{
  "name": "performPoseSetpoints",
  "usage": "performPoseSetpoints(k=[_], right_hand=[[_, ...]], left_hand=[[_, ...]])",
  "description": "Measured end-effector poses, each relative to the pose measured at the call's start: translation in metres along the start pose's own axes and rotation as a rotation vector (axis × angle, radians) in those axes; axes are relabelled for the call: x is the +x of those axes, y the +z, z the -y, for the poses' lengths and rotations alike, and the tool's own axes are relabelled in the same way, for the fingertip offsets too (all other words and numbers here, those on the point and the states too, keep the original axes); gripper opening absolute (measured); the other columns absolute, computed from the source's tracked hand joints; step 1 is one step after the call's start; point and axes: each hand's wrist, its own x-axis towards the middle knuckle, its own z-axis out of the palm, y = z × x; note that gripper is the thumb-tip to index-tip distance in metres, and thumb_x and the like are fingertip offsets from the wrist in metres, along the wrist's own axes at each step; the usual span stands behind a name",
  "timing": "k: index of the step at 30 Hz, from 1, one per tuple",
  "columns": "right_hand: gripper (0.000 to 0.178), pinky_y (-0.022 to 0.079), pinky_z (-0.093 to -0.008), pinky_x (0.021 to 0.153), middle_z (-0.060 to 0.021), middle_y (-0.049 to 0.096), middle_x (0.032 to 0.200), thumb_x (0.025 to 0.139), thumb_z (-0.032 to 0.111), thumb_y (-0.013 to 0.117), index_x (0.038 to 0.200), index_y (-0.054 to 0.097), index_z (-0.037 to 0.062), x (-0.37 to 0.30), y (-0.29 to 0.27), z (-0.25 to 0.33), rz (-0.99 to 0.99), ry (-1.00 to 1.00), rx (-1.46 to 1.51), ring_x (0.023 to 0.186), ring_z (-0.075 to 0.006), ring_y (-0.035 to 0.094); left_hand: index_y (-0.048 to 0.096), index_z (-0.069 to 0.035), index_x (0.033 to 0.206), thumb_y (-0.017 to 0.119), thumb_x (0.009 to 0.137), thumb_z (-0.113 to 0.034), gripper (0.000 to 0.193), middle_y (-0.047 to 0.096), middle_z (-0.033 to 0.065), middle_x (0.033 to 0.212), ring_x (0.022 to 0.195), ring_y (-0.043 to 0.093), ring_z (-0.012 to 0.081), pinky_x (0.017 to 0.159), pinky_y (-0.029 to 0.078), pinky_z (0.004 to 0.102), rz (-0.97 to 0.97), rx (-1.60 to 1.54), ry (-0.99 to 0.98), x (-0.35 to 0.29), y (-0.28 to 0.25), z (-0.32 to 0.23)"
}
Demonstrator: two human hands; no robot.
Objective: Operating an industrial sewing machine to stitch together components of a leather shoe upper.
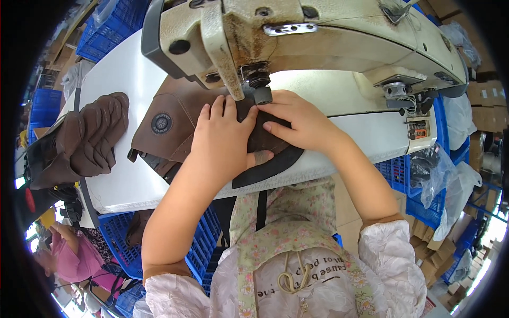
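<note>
A brown leather cap (177, 114) with a round dark badge and stitched seams lies on the sewing machine's bed, its black crescent-shaped edge (268, 170) curving toward me. My left hand (222, 135) rests flat on it, fingers spread, with a wrapped band on the thumb. Close by the presser area, my right hand (299, 119) grips the cap's edge, thumb and index finger bent around the dark material. Above my fingertips stands the sewing machine head (254, 63), with a roller-like part (262, 95) down near the leather. The needle itself is hidden.
A stack of brown caps (87, 135) sits at the left of the white table (127, 185). Blue crates (119, 241) stand below and to both sides. Plastic bags (458, 193) hang at the right. Another person in pink (77, 254) is at lower left.
</note>
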Motion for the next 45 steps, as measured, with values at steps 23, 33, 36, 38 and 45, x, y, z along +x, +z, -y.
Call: performPoseSetpoints(k=[23, 33, 36, 38, 45], right_hand=[[0.031, 0.043, -0.0425, 0.105, -0.0097, 0.062, 0.132, 0.085, 0.002, 0.064, 0.116, 0.068, 0.0038, -0.009, -0.016, -0.027, -0.088, -0.106, -0.060, 0.124, -0.0313, 0.053], [0.031, 0.045, -0.0423, 0.103, -0.0098, 0.064, 0.127, 0.081, 0.001, 0.067, 0.112, 0.070, 0.0033, -0.009, -0.014, -0.025, -0.096, -0.129, -0.065, 0.121, -0.0311, 0.055], [0.030, 0.046, -0.0422, 0.102, -0.0098, 0.065, 0.127, 0.081, 0.002, 0.068, 0.110, 0.071, 0.0035, -0.009, -0.015, -0.025, -0.092, -0.126, -0.056, 0.121, -0.0312, 0.055], [0.029, 0.046, -0.0421, 0.102, -0.0097, 0.065, 0.126, 0.081, 0.002, 0.068, 0.110, 0.071, 0.0037, -0.009, -0.015, -0.025, -0.089, -0.129, -0.050, 0.121, -0.0313, 0.055], [0.024, 0.049, -0.0414, 0.098, -0.0099, 0.067, 0.120, 0.081, 0.005, 0.068, 0.104, 0.074, 0.0041, -0.008, -0.013, -0.025, -0.135, -0.194, -0.138, 0.116, -0.0296, 0.057]], left_hand=[[0.051, 0.006, 0.135, 0.078, 0.059, -0.020, 0.084, 0.050, 0.0216, 0.141, 0.126, 0.050, 0.0383, 0.099, 0.049, 0.0437, -0.038, -0.044, -0.046, -0.007, 0.022, -0.021], [0.050, 0.006, 0.135, 0.077, 0.058, -0.017, 0.085, 0.052, 0.0221, 0.138, 0.121, 0.053, 0.0393, 0.099, 0.049, 0.0438, -0.040, 0.002, -0.059, -0.003, 0.024, -0.027], [0.049, 0.006, 0.136, 0.078, 0.058, -0.018, 0.086, 0.052, 0.0227, 0.137, 0.120, 0.053, 0.0393, 0.099, 0.048, 0.0433, -0.034, 0.027, -0.063, -0.001, 0.022, -0.031], [0.049, 0.006, 0.136, 0.078, 0.059, -0.018, 0.086, 0.052, 0.0226, 0.137, 0.120, 0.053, 0.0392, 0.100, 0.047, 0.0433, -0.030, 0.032, -0.080, 0.000, 0.021, -0.034], [0.049, 0.004, 0.138, 0.075, 0.064, -0.016, 0.080, 0.052, 0.0224, 0.137, 0.119, 0.053, 0.0401, 0.103, 0.045, 0.0449, -0.055, 0.049, -0.134, 0.003, 0.025, -0.041]])
